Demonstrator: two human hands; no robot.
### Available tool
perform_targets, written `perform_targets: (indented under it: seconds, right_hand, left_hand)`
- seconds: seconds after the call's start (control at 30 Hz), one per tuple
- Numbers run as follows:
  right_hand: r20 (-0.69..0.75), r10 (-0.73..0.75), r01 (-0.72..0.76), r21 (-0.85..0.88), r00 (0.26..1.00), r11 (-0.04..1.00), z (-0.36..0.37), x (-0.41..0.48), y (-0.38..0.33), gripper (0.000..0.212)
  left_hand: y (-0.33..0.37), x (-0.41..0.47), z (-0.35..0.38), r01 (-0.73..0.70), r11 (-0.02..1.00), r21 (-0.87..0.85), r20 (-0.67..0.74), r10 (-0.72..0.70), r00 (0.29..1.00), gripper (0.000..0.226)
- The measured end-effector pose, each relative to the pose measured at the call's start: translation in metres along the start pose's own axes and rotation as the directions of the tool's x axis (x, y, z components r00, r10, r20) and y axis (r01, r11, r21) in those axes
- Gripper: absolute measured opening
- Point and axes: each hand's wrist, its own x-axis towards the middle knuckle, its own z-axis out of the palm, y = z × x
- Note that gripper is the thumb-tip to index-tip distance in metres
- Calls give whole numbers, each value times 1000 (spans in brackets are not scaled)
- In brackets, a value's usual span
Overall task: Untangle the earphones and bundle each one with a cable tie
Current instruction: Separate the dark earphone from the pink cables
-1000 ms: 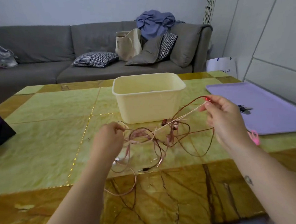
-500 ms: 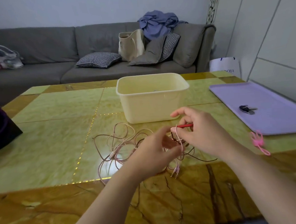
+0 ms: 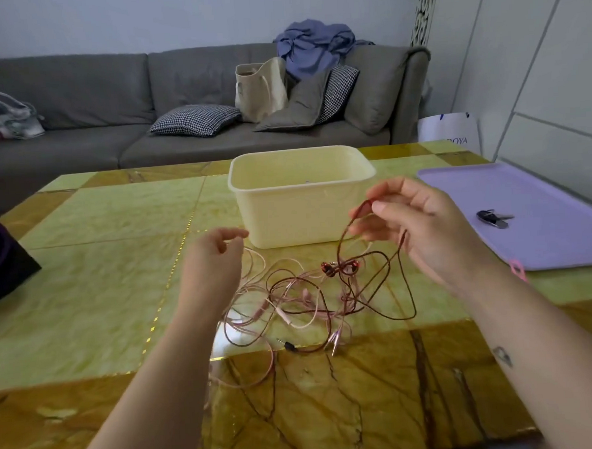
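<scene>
Where letters can be read, I find only one spot: the white paper bag (image 3: pixel 449 130) on the floor far right shows "OYA" in blue, with the rest hidden behind the table.

My left hand (image 3: pixel 217 259) hangs over the table with its fingers loosely curled. Pink wires (image 3: pixel 256 271) loop up just beside it, but I cannot tell if I am pinching one. The tangle of earphones (image 3: pixel 308 295) lies on the table between my two hands, a bit nearer to me than the tub. Two shiny red buds (image 3: pixel 328 268) sit in the middle of it. A black plug (image 3: pixel 289 345) rests at its near edge. My right hand (image 3: pixel 421 224) is lifted higher, and its thumb and finger pinch the dark red wire (image 3: pixel 343 239), which drops in a loop down to the tangle.

The table (image 3: pixel 101 269) is shiny stone, green squares with brown ones around them. A black thing (image 3: pixel 1 263) sits at its left edge. The pale yellow tub (image 3: pixel 304 206) stands behind the tangle. A purple tray (image 3: pixel 544 218) on the right has keys (image 3: pixel 493 215) on it, and a small pink tie (image 3: pixel 517 270) peeks out beside my right wrist. Behind the table is a grey sofa (image 3: pixel 75 98) with a checked cushion (image 3: pixel 196 119), a cream bag (image 3: pixel 261 88) and blue clothes (image 3: pixel 316 41).
</scene>
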Motion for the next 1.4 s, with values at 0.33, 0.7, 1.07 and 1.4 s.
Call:
perform_targets:
  seconds: [0.33, 0.7, 1.07, 1.4]
  right_hand:
    - [118, -77, 26, 385, 990, 923, 31, 8, -20, 16]
    - [-294, 8, -194, -611, 956, 768, -29, 17, 35, 15]
    - [-145, 710, -508, 602, 689, 616, -26, 13, 53, 33]
    - [-532, 12, -338, -519, 846, 785, -20, 13, 51, 55]
  left_hand:
    - [23, -47, 38, -500, 866, 20, 504, 423, 753, 23]
    - [10, -4, 5, -140, 989, 56, -128, 146, 981, 15]
    - [-3, 11, -11, 439, 738, -512, 143, -431, 891, 24]
    - [-2, 14, -11, 449, 678, -582, 95, -492, 865, 17]
